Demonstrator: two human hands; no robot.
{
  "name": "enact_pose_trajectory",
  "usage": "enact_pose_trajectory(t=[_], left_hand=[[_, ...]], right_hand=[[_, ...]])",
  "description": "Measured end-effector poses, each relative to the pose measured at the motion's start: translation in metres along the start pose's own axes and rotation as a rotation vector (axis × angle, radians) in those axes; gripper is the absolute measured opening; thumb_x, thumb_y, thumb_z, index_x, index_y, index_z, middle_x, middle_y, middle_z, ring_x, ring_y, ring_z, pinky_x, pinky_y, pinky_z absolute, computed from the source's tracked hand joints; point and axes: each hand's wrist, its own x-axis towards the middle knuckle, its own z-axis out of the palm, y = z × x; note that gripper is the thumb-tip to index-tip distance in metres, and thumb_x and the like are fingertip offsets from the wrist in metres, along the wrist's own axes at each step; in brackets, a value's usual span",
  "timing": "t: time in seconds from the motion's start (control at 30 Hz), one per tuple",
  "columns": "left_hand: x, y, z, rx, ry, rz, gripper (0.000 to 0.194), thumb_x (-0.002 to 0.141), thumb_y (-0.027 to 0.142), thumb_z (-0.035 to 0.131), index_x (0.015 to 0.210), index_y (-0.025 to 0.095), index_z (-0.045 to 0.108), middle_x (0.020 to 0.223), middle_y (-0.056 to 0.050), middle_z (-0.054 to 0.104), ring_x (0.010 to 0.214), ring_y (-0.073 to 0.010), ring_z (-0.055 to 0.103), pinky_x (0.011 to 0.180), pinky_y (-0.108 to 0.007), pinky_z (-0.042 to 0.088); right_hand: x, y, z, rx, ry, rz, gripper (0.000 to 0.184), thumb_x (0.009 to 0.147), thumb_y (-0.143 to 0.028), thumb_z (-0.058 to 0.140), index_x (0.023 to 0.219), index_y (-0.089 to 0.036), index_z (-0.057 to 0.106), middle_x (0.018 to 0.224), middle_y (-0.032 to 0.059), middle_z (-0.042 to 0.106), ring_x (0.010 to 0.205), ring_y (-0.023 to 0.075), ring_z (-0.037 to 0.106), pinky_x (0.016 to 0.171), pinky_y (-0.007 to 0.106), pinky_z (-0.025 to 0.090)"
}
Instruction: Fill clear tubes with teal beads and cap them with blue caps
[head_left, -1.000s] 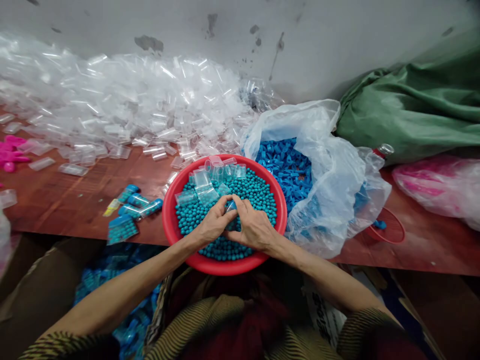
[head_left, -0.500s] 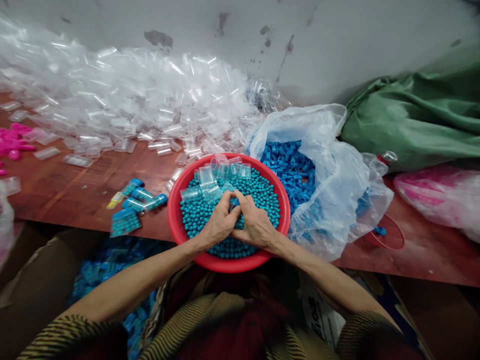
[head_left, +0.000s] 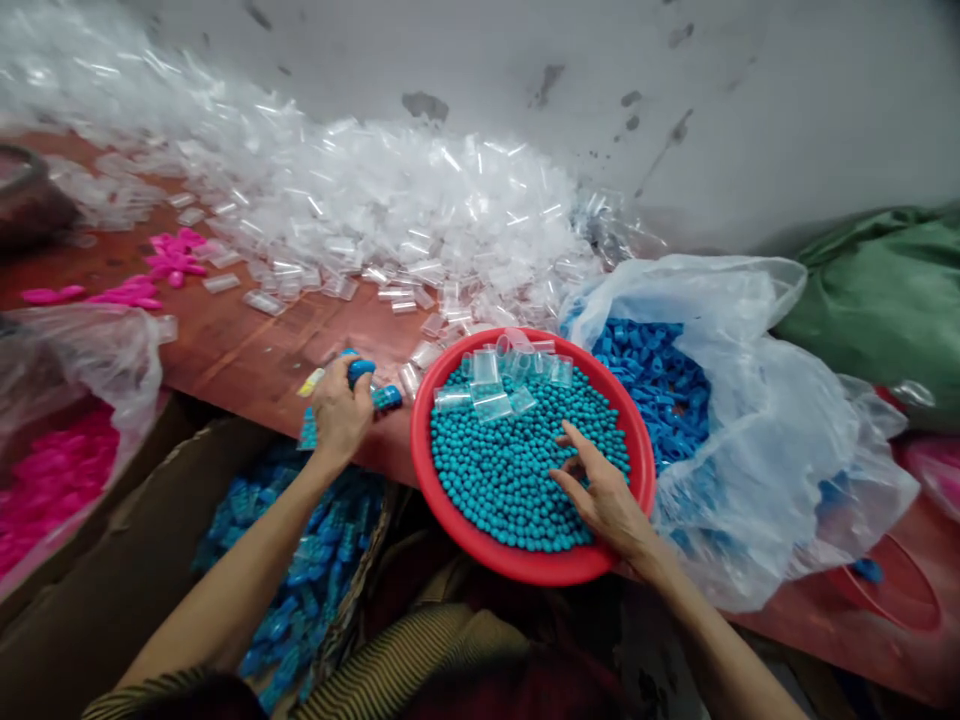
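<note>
My left hand (head_left: 341, 410) is closed round a small clear tube with a blue cap (head_left: 361, 369); the fingers hide most of it. Beneath and beside this hand, other bead-filled tubes (head_left: 387, 398) lie on the red table, partly covered. My right hand (head_left: 600, 490) hovers over the right side of a red basin (head_left: 421, 455), thumb and forefinger apart, holding nothing I can see. Teal beads (head_left: 510, 480) fill the basin. Several clear empty tubes (head_left: 491, 385) rest on the beads at the far side.
Clear tubes (head_left: 420, 190) are heaped along the wall. Right of the basin, a plastic bag (head_left: 750, 400) holds blue parts (head_left: 652, 385). A cardboard box (head_left: 172, 500) below the table edge contains blue-capped tubes (head_left: 300, 570). Pink pieces (head_left: 176, 256) lie at left.
My hands were together over the basin and have parted. The left moved left to the filled tubes, holding a blue-capped one; the right opened over the beads. The view turned left.
</note>
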Motion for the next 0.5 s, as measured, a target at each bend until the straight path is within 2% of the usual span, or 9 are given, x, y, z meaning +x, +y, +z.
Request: enact_pose_trajectory(t=[0.07,0.13,0.27,0.33,0.43,0.5], left_hand=[[0.005,-0.019,0.008,0.154,0.032,0.017,0.043,0.082,0.028,0.044,0.12,0.009,0.051,0.113,-0.018,0.059,0.109,-0.0315,0.052,0.094,-0.045,0.038],[0.0,-0.027,0.019,0.252,0.007,0.101,0.046,0.084,0.028,0.041,0.125,0.008,0.048,0.123,-0.02,0.054,0.12,-0.0337,0.044,0.099,-0.048,0.031],[-0.015,-0.031,0.044,0.319,-0.194,0.323,0.045,0.087,0.026,0.037,0.128,0.012,0.049,0.13,-0.018,0.051,0.13,-0.0338,0.034,0.105,-0.054,0.021],[-0.015,-0.038,0.054,0.347,-0.271,0.386,0.044,0.087,0.021,0.035,0.127,0.014,0.05,0.13,-0.018,0.052,0.131,-0.0343,0.032,0.104,-0.058,0.019],[-0.005,-0.056,0.059,0.401,-0.333,0.397,0.042,0.085,0.014,0.032,0.121,0.014,0.055,0.121,-0.019,0.056,0.129,-0.0348,0.034,0.103,-0.058,0.021],[0.002,-0.065,0.058,0.431,-0.306,0.36,0.043,0.084,0.011,0.031,0.118,0.012,0.057,0.122,-0.021,0.055,0.13,-0.0354,0.033,0.102,-0.057,0.022]], right_hand=[[-0.001,0.0,0.0,-0.042,-0.005,0.008,0.055,0.088,-0.028,0.049,0.139,-0.021,0.031,0.112,0.0107,0.059,0.07,0.0146,0.061,0.072,0.034,0.055],[-0.002,0.0,0.0,-0.089,0.014,0.015,0.05,0.088,-0.029,0.049,0.136,-0.021,0.036,0.109,0.0098,0.061,0.073,0.0156,0.062,0.072,0.033,0.055],[-0.005,0.0,-0.001,-0.192,0.062,0.017,0.042,0.088,-0.031,0.048,0.129,-0.022,0.045,0.107,0.0097,0.064,0.082,0.0194,0.065,0.076,0.036,0.055],[-0.005,0.001,-0.001,-0.234,0.049,0.003,0.04,0.089,-0.032,0.047,0.127,-0.021,0.047,0.106,0.0098,0.065,0.087,0.0207,0.066,0.077,0.037,0.056],[-0.004,0.002,0.0,-0.291,-0.003,-0.046,0.037,0.09,-0.03,0.045,0.126,-0.021,0.049,0.106,0.0099,0.066,0.091,0.0214,0.066,0.079,0.036,0.056],[-0.004,0.002,0.001,-0.332,-0.021,-0.071,0.036,0.09,-0.029,0.045,0.125,-0.02,0.05,0.107,0.0103,0.066,0.093,0.0216,0.066,0.08,0.036,0.055]])
